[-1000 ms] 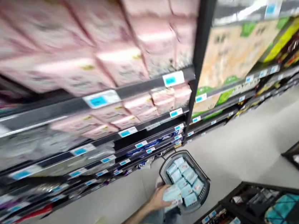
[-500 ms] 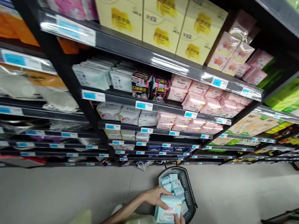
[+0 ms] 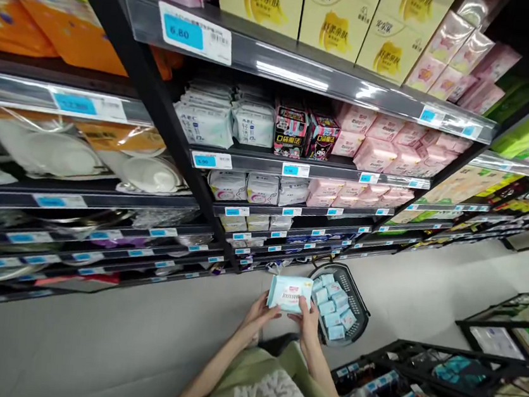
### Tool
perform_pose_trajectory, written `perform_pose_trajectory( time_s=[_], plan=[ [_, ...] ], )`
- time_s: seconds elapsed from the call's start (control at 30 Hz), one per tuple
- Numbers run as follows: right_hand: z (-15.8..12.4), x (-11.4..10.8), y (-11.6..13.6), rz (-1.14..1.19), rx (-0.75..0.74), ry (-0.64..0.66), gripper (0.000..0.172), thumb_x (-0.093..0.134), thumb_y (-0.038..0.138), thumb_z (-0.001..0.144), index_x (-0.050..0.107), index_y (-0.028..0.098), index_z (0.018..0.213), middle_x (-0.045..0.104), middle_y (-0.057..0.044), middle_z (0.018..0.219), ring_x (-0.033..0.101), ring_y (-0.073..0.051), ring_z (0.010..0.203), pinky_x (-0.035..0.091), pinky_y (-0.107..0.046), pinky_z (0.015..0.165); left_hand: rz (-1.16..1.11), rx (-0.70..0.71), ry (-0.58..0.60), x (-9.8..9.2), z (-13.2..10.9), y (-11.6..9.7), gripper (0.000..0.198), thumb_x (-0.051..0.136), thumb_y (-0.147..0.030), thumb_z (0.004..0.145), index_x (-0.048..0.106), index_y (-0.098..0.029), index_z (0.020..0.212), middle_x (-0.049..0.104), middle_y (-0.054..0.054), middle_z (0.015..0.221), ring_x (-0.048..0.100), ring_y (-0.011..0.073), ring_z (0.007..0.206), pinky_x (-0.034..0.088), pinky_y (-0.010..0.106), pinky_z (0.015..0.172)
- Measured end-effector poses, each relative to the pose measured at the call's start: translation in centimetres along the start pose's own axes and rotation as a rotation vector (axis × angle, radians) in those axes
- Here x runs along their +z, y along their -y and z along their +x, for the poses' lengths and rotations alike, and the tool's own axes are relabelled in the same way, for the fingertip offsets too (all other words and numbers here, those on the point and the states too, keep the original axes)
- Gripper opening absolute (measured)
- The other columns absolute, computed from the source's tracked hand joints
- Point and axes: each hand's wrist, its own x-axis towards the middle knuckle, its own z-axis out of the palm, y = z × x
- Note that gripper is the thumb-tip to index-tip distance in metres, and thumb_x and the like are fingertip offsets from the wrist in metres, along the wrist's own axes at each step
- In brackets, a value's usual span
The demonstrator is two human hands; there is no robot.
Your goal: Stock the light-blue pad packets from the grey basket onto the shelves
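Observation:
Between both hands I hold a light-blue soft pack [image 3: 290,294] with pink and dark print, its printed face turned up. My left hand [image 3: 260,311] grips its left end from below and the side. My right hand [image 3: 306,315] closes on the lower right corner, thumb on the front. Just right of the pack, a dark grey shopping basket [image 3: 359,298] stands on the floor by the shelves. Inside it lie several similar light-blue packs [image 3: 334,303]. The basket's near left side is partly hidden behind my right hand.
Tall black shelving [image 3: 269,161] runs along the front with pink packs [image 3: 377,154], yellow boxes [image 3: 334,25] and black-pink small boxes [image 3: 291,131]. Bagged white plates [image 3: 152,174] hang at left. A low dark rack [image 3: 414,394] stands at right. Grey floor [image 3: 86,337] lies between.
The light-blue pack has moved from over the basket to its left and is turned to a wider position. Both hands moved with it. The basket's contents now show more fully. My view has shifted.

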Motion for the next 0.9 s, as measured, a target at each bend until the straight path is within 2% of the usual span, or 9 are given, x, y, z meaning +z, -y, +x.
perform_pose_trajectory(
  time_s=[0.17, 0.3, 0.47, 0.67, 0.77, 0.9],
  plan=[
    [-1.5, 2.1, 0.3, 0.023, 0.000, -0.037, 0.070, 0.086, 0.066, 0.073, 0.072, 0.016, 0.119, 0.078, -0.012, 0.115, 0.075, -0.024, 0.092, 0.064, -0.029, 0.069, -0.021, -0.015, -0.002, -0.2, -0.9, -2.0, 0.081, 0.090, -0.065, 0.070, 0.068, -0.016, 0.130, 0.072, 0.020, 0.134, 0.071, 0.0364, 0.120, 0.063, 0.044, 0.093],
    [-2.0, 1.7, 0.4, 0.013, -0.015, -0.111, 0.066, 0.086, 0.065, 0.072, 0.073, 0.015, 0.114, 0.078, -0.011, 0.113, 0.072, -0.023, 0.092, 0.064, -0.030, 0.070, -0.019, -0.050, -0.001, 0.5, -0.8, -1.6, 0.079, 0.086, -0.068, 0.071, 0.070, -0.018, 0.129, 0.069, 0.018, 0.139, 0.068, 0.0359, 0.123, 0.062, 0.043, 0.094],
    [-2.5, -0.3, 0.5, 0.071, -0.006, -0.143, 0.067, 0.087, 0.066, 0.070, 0.073, 0.017, 0.114, 0.077, -0.010, 0.114, 0.072, -0.024, 0.095, 0.065, -0.032, 0.072, 0.018, -0.090, 0.060, 1.6, 0.0, -0.8, 0.074, 0.086, -0.063, 0.074, 0.071, -0.017, 0.130, 0.070, 0.018, 0.137, 0.068, 0.0359, 0.122, 0.061, 0.041, 0.091],
    [-1.8, -3.1, 1.4, 0.078, 0.029, -0.135, 0.068, 0.085, 0.065, 0.075, 0.072, 0.016, 0.120, 0.077, -0.011, 0.116, 0.072, -0.023, 0.097, 0.064, -0.029, 0.069, 0.089, -0.122, 0.054, 3.3, 1.4, 1.0, 0.073, 0.085, -0.067, 0.073, 0.073, -0.016, 0.125, 0.075, 0.018, 0.127, 0.072, 0.0322, 0.109, 0.059, 0.036, 0.083],
    [-0.7, -5.1, 2.3, 0.103, 0.046, -0.148, 0.069, 0.085, 0.065, 0.076, 0.072, 0.016, 0.122, 0.077, -0.012, 0.119, 0.071, -0.024, 0.099, 0.063, -0.029, 0.068, 0.125, -0.133, 0.054, 5.1, 2.8, 1.8, 0.073, 0.084, -0.069, 0.073, 0.073, -0.016, 0.122, 0.076, 0.017, 0.125, 0.074, 0.0302, 0.102, 0.058, 0.035, 0.081],
    [1.2, -8.6, 4.8, 0.129, 0.058, -0.105, 0.068, 0.086, 0.064, 0.075, 0.071, 0.017, 0.122, 0.076, -0.011, 0.122, 0.073, -0.023, 0.098, 0.063, -0.029, 0.068, 0.159, -0.130, 0.087, 8.8, 5.4, 2.5, 0.073, 0.084, -0.069, 0.073, 0.073, -0.014, 0.120, 0.075, 0.018, 0.127, 0.073, 0.0300, 0.102, 0.057, 0.034, 0.079]
  ],
)
